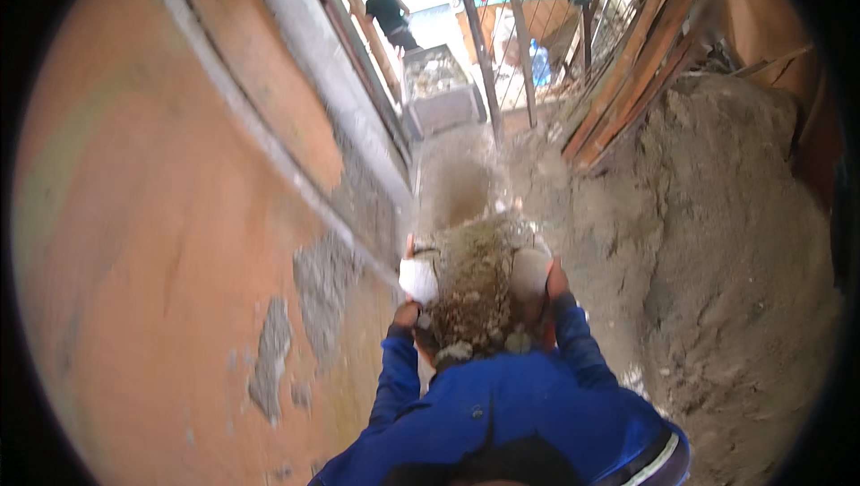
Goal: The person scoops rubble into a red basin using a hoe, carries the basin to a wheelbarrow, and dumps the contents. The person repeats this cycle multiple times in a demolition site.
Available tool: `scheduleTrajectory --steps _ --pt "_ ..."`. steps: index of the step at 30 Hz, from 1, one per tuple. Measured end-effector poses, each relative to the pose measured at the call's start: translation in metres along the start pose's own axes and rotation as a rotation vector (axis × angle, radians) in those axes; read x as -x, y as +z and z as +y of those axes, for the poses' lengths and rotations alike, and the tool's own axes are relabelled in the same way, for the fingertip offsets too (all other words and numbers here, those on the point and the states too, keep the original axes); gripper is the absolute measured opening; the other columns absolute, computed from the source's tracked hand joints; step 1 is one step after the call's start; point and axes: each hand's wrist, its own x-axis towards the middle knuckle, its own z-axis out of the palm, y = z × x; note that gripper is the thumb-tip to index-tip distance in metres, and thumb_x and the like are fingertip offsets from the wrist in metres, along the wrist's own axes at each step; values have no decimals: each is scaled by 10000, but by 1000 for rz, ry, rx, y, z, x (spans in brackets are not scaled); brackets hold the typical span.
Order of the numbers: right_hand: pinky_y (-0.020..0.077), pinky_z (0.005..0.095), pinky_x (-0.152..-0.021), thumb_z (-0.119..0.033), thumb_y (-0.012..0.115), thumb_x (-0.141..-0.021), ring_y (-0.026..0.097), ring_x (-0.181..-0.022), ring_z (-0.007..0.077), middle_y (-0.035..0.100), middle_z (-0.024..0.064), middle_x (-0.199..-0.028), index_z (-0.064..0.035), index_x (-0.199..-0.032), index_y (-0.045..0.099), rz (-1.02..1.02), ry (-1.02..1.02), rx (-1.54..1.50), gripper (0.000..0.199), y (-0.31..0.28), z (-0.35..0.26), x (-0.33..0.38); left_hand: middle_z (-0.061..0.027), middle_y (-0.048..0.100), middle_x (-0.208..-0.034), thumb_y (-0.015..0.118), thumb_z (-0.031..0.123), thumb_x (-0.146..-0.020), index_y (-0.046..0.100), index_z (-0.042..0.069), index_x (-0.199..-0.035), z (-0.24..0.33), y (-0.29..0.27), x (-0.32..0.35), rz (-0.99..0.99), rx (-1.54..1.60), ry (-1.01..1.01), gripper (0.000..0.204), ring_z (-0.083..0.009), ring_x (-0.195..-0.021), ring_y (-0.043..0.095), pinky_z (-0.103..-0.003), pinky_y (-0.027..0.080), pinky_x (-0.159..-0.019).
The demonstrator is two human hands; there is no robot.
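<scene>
In front of my body, low in the view, a container with whitish sides [418,281] is loaded with brown soil and rubble [477,293]. My left hand [408,314] grips its left side, next to the peeling wall. On the opposite side my right hand [557,280] is closed at the edge, thumb upward. Blue sleeves cover both forearms. The container's underside and most of my fingers are hidden, so its exact kind cannot be made out.
A narrow passage leads to a box-like bin of rubble [441,96], with a person [388,16] in dark clothes beyond it. An orange wall [161,244] runs along the left. On the right are a large earth heap [717,244], wooden planks [636,65] and metal bars [517,34].
</scene>
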Motion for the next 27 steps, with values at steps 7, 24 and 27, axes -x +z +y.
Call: scheduleTrajectory --steps 7,24,27 --pt "388 336 -869 -556 188 -883 545 -980 261 594 194 -1003 90 -1041 555 -143 143 -538 760 121 -80 -193 -202 581 -1058 333 334 -876 504 -47 -1132 54 -31 -267 -82 -310 -135 489 -302 -1008 542 -364 411 -819" --pt "356 324 -912 -567 581 -722 462 -1065 216 514 120 -1124 -11 -1180 456 -491 -452 131 731 356 -325 -720 -45 598 -799 479 126 -753 598 -9 -884 224 -34 -823 150 221 -11 222 -158 -714 527 -292 412 -652" --pt "385 340 -871 -570 617 -679 490 -1018 232 536 130 -1075 3 -1169 454 -431 -376 148 772 394 -340 -842 -100 609 -783 500 180 -742 583 -34 -907 287 -19 -938 189 -46 65 283 -201 -736 554 -324 420 -665"
